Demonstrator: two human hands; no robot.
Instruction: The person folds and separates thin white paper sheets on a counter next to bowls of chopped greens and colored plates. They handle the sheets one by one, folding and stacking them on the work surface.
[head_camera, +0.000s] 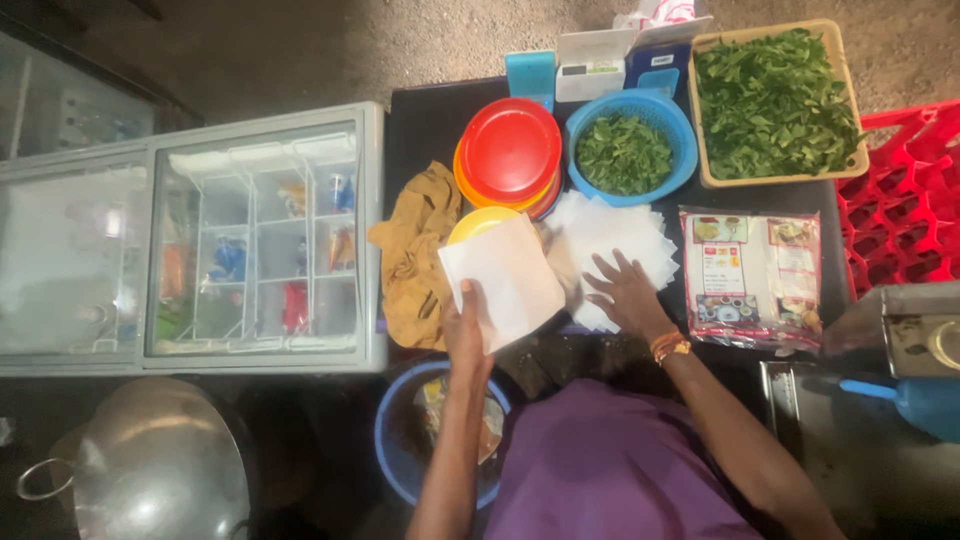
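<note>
Now your left hand pinches one white paper sheet by its near edge, holding it up over the yellow plate, just right of the brown cloth. Your right hand lies flat, fingers spread and gripping nothing, on the paper stack in the middle of the dark table. Farther off sit the red plates and a blue basket of green leaves, with a printed packet to the right.
</note>
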